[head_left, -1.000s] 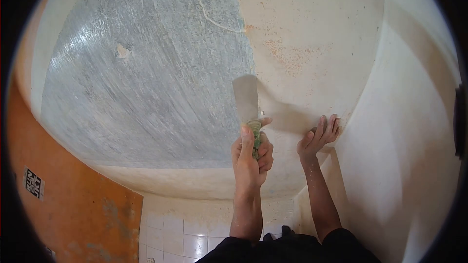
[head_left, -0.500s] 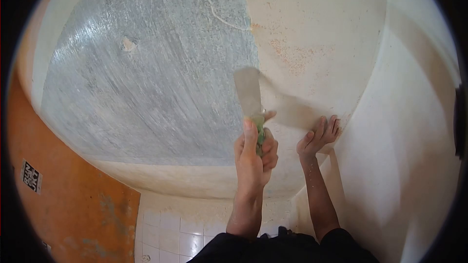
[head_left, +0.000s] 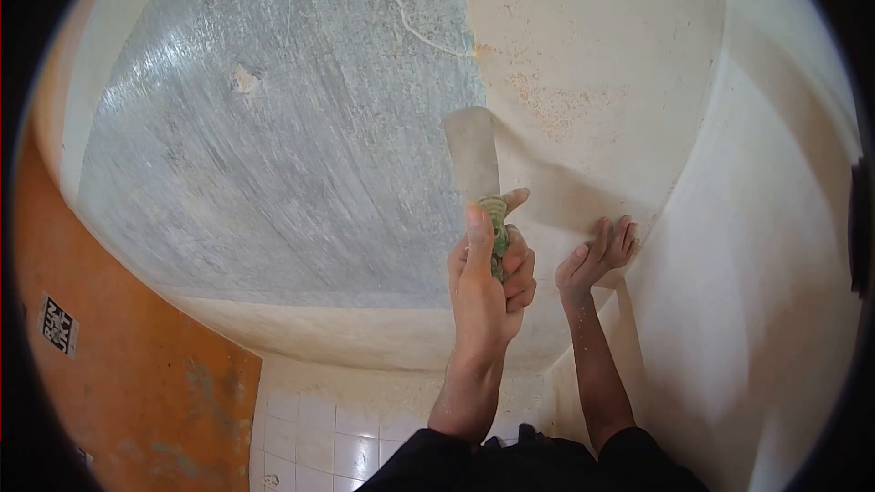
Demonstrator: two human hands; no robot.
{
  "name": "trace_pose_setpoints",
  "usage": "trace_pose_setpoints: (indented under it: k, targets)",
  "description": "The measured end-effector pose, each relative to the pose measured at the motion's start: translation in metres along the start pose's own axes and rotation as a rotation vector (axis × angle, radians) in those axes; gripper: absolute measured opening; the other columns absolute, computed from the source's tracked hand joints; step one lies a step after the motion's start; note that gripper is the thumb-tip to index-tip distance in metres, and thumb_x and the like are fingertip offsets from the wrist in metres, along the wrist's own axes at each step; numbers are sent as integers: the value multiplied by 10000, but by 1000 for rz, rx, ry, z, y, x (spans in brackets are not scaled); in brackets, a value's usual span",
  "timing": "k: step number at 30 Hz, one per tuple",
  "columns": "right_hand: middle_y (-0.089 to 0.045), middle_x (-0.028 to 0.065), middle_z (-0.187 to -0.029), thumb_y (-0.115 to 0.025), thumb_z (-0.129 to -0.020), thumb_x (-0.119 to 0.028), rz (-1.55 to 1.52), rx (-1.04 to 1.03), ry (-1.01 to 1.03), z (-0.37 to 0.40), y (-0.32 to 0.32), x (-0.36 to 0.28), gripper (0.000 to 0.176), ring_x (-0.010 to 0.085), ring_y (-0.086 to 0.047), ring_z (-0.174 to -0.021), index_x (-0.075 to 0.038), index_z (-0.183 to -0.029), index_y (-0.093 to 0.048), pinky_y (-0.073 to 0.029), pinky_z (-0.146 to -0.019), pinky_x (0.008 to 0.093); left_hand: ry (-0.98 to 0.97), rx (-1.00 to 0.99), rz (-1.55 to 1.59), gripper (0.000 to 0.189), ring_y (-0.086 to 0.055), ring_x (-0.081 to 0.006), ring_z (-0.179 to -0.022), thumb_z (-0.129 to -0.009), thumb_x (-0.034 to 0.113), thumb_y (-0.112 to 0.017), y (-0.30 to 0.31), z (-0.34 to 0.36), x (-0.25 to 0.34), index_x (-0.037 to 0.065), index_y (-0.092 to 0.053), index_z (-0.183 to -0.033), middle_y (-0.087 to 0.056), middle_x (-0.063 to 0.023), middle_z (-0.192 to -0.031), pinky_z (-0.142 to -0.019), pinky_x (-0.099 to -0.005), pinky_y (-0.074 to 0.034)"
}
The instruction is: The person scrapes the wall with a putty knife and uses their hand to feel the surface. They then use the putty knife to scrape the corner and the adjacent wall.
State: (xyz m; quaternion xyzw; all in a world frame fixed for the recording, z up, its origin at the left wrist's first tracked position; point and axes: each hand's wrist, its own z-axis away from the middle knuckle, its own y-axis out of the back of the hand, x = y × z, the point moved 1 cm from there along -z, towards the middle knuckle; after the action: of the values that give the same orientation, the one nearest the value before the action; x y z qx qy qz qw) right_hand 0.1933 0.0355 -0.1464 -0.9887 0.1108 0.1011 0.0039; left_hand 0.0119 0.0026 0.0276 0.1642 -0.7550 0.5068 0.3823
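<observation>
My left hand [head_left: 492, 273] is closed round the green handle [head_left: 498, 235] of a putty knife, thumb lying along it and the index finger stretched out to the right. The wide, flat blade [head_left: 472, 150] points up the wall, overlapping the border between the grey patch [head_left: 273, 173] and the cream-coloured surface [head_left: 592, 27]. Lower right, my right hand [head_left: 594, 260] is open and rests against the cream wall near the corner, fingers pointing up. White specks dot its forearm.
An orange wall [head_left: 137, 374] with a black-and-white sticker [head_left: 58, 325] stands at the left. White tiles [head_left: 314, 446] show at the bottom. A pale side wall [head_left: 729, 310] rises on the right. Reddish specks [head_left: 556, 105] mark the cream surface.
My left hand and the putty knife have moved slightly up and to the right along the border. The right hand stays in place.
</observation>
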Motion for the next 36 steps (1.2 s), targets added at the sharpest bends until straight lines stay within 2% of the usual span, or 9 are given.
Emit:
trace_pose_setpoints:
  k: [4,11,15,36]
  targets:
    - [-322,236,-1534,-253,-1059,-310,-4,7,-11,0,-2,2,503,422,-259,-1430,-22,-1442,-408,-151,-1139,570,30,0,-18,667,-264,-11,-470,-1032,530,-393,2,1,4,-61,-463,-1335,-345,57,-652,-376,-180,-166]
    - [-315,233,-1541,-265,-1048,-293,-35,-15,-27,2,-1,1,496,410,-253,-1439,-30,-1441,-415,-119,-1148,568,-39,9,-24,697,-268,-14,-483,-1028,537,-399,-9,-2,3,-71,-435,-1366,-341,56,-666,-384,-179,-172]
    - [-319,231,-1539,-265,-1047,-287,-40,-14,-26,1,0,0,491,410,-256,-1438,-35,-1438,-421,-118,-1149,569,-91,9,-10,698,-267,-18,-491,-1028,536,-400,-24,-10,14,-72,-432,-1371,-350,52,-676,-387,-180,-174]
    - [-329,234,-1530,-264,-1053,-283,-22,10,-9,0,-2,1,482,407,-262,-1432,-17,-1422,-425,-133,-1145,562,-120,-12,-102,700,-272,-9,-495,-1024,531,-416,-17,-17,23,-79,-444,-1368,-350,59,-672,-394,-175,-179]
